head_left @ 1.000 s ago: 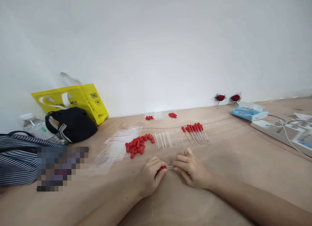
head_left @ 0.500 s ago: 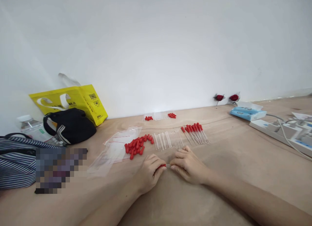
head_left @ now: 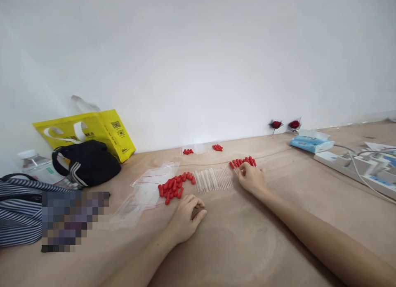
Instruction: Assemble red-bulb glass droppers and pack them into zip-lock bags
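Observation:
My left hand (head_left: pixel 186 219) rests on the table, fingers curled and thumb apart, with nothing in it. Just beyond it is a pile of red rubber bulbs (head_left: pixel 173 185). My right hand (head_left: pixel 253 179) is at the row of red-topped glass droppers (head_left: pixel 250 160), its fingers pinched on a dropper at the row's near left side. Most of the glass tubes there are hidden behind the hand. Between the bulb pile and the right hand, bare glass tubes (head_left: pixel 213 179) lie side by side.
Clear zip bags (head_left: pixel 148 186) lie left of the bulbs. Small bags with red bulbs (head_left: pixel 217 148) are by the wall. A yellow bag (head_left: pixel 114 134), black cap (head_left: pixel 93 163) and bottle (head_left: pixel 35 165) stand left. A tissue pack (head_left: pixel 312 144) and power strip (head_left: pixel 337 163) lie right.
My hands were together on a red bulb and a glass tube. The right hand has moved away, up and right to the dropper row. My left hand has let go and opened.

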### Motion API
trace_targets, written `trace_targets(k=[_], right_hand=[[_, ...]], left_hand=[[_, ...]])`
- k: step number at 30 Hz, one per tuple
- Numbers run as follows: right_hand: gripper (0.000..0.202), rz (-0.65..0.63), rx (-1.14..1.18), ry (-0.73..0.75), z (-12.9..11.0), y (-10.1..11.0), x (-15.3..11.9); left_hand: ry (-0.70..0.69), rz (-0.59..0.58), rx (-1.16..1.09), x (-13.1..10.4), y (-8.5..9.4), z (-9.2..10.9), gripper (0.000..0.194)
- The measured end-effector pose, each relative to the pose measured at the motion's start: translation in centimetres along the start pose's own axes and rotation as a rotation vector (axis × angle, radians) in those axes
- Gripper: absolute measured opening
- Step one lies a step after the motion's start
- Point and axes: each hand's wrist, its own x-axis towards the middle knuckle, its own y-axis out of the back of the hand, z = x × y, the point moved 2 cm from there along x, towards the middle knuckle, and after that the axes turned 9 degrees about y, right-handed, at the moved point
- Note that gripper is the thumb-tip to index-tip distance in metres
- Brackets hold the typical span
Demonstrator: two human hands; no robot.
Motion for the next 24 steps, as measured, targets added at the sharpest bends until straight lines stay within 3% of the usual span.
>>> trace_targets(k=[6, 14, 20, 24], right_hand=[[0.018, -0.065, -0.136, -0.036, -0.6, -1.2, 0.9], [0.023, -0.02, -0.144, 0.093, -1.2, -1.2, 0.6], [0.03, -0.217, -0.178, 0.022, -3.2, -1.5, 1.4], [0.03, -0.268, -0.191, -0.015, -3.6, -1.8, 2.0]], left_hand=[[0.012, -0.016, -0.009, 0.0, 0.1, 0.1, 0.005], [-0.005, 0.002, -0.015, 0.0, 0.1, 0.0, 0.005], [0.0, 0.009, -0.002, -0.2, 0.0, 0.1, 0.004], [0.074, 0.188, 0.177, 0.0, 1.3, -0.6, 0.008]])
